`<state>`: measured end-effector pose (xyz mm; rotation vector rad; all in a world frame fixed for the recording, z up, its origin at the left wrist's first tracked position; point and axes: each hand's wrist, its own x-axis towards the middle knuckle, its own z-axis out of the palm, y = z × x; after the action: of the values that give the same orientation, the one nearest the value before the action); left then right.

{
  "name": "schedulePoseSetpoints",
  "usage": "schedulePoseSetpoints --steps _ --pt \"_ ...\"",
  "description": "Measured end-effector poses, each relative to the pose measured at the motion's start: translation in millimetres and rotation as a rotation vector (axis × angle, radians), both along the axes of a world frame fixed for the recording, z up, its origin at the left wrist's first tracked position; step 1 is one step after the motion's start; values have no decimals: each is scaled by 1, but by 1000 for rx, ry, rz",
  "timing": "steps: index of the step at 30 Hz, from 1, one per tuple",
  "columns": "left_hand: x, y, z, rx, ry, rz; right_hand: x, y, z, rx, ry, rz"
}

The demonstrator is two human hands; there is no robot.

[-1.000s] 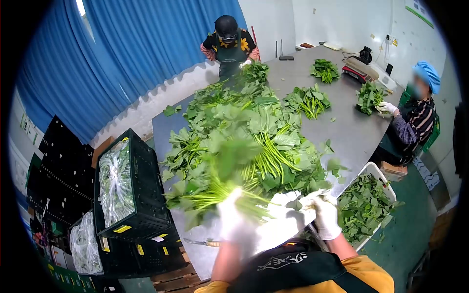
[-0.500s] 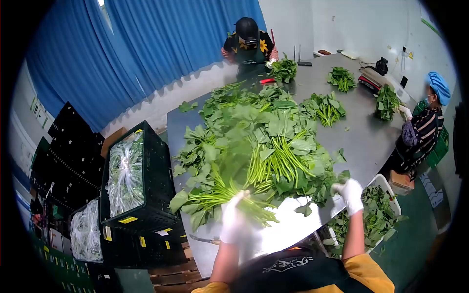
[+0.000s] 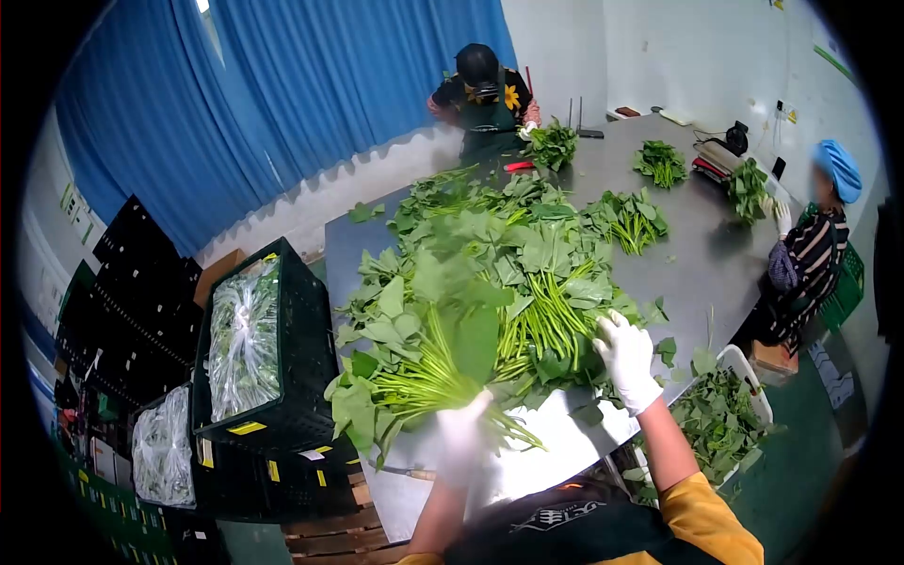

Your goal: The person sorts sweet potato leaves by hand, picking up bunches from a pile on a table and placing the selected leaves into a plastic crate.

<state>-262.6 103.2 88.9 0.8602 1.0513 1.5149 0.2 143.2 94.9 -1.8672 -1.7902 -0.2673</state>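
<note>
Near the table's front edge, my left hand [image 3: 463,424], in a white glove and blurred, is closed round the stems of a bunch of leafy greens [image 3: 424,372]. Leaves of this bunch fan out up and to the left. My right hand [image 3: 625,356], also gloved, has its fingers apart over the right edge of a large pile of greens [image 3: 537,240], beside a bundle of bright green stems [image 3: 551,311]. A knife handle [image 3: 421,475] shows on the table left of my left wrist.
A co-worker [image 3: 482,104] stands at the far edge, another person [image 3: 815,245] at the right beside a scale [image 3: 720,160]. A white basket of leaves [image 3: 758,391] is at the right front. Dark crates [image 3: 306,348] with bagged greens stand left.
My right hand has moved left and up from the basket side to the pile, and its fingers have spread. My left hand, with the greens, has shifted slightly down.
</note>
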Motion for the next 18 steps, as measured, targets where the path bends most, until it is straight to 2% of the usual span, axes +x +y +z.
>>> schedulePoseSetpoints --steps 2,5,6,8,9,11,12,13,15,18 --pt "3 -1 -2 12 -39 -5 3 1 6 -16 -34 -24" --pt "5 -1 -2 -2 -60 -17 8 4 8 -248 -172 -177" --pt "7 -3 3 -4 -50 -21 6 0 12 -244 -175 -178" --pt "9 -3 2 -12 -44 -25 -4 -13 25 -76 -17 -37" --pt "11 -3 -2 -29 -32 -47 -15 -19 39 51 114 107" --pt "15 -2 -13 -68 -10 -87 -40 -24 52 -83 477 338" --pt "18 -4 -14 -78 -6 -99 -45 -22 48 35 300 657" --pt "21 -5 -13 -91 -8 -182 -62 -21 50 -366 799 510" --pt "30 -13 9 -48 -8 -279 -80 -21 47 -337 778 491" --pt "29 -15 6 25 100 -306 -93 -19 40 -279 927 528"
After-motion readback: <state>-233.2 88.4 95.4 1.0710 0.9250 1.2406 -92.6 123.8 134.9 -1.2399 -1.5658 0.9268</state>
